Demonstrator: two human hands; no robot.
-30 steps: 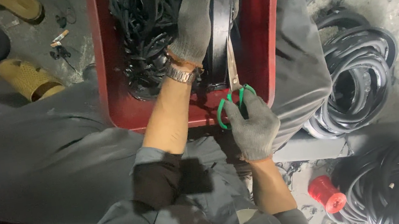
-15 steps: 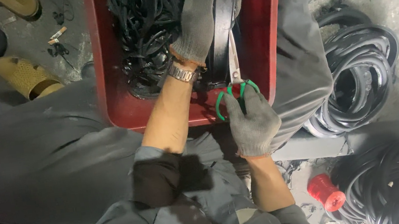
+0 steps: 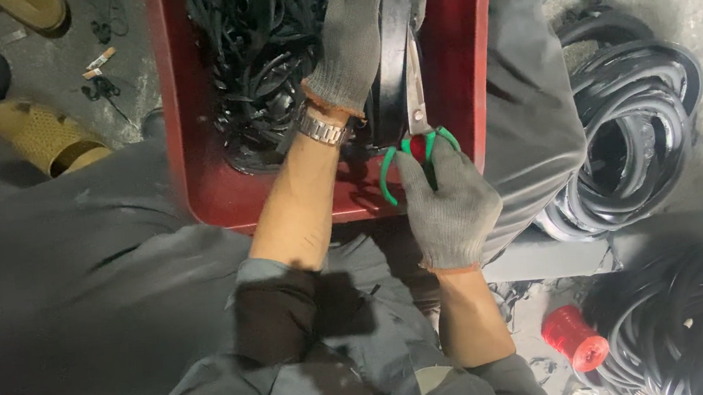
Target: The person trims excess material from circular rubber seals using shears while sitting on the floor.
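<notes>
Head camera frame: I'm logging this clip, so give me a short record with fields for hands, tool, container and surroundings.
left hand: grey-gloved left hand grips a black rubber strip
right hand: grey-gloved right hand holds green-handled scissors, blades alongside the strip
container: red tray across the lap, filled with black strips
surroundings: black hose coils on the floor, red spool, tan sandal

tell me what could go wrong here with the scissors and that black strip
1. The left hand grips the black strip right beside the scissors blades, so a slip could nick the glove.
2. The red tray rests on the lap; it might tip.
3. The right hand cuts close to tangled strips, which may snag.
</notes>
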